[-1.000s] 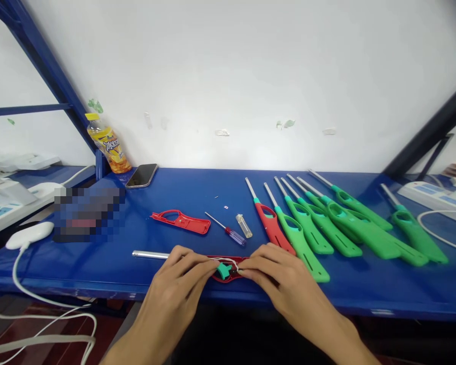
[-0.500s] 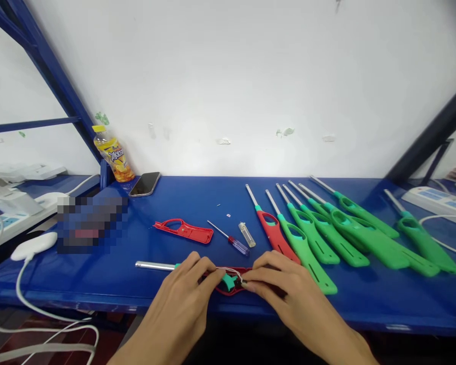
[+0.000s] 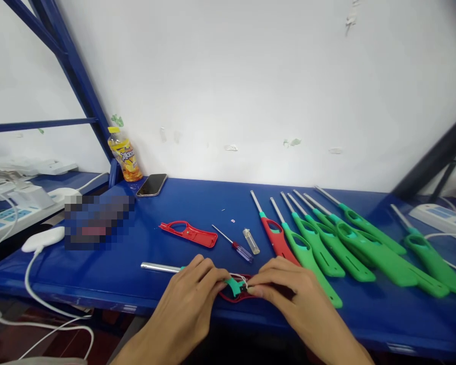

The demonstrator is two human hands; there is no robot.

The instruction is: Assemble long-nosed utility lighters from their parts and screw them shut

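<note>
An opened red lighter casing lies at the table's front edge, its metal tube pointing left. My left hand is closed on the teal trigger piece over the casing. My right hand pinches at a small black part beside the trigger, with a white wire looping above it. Behind them lie a loose red casing half, a screwdriver and a small clear fuel tank. What sits deeper in the casing is hidden by my fingers.
Several green lighters and a red one lie on the right. At the back left are a phone and a yellow-capped bottle. White cables and power strips occupy the far left, another strip the right.
The view has shifted and tilted slightly. The teal trigger piece and black part show more plainly between my fingers. Both hands keep their hold over the casing.
</note>
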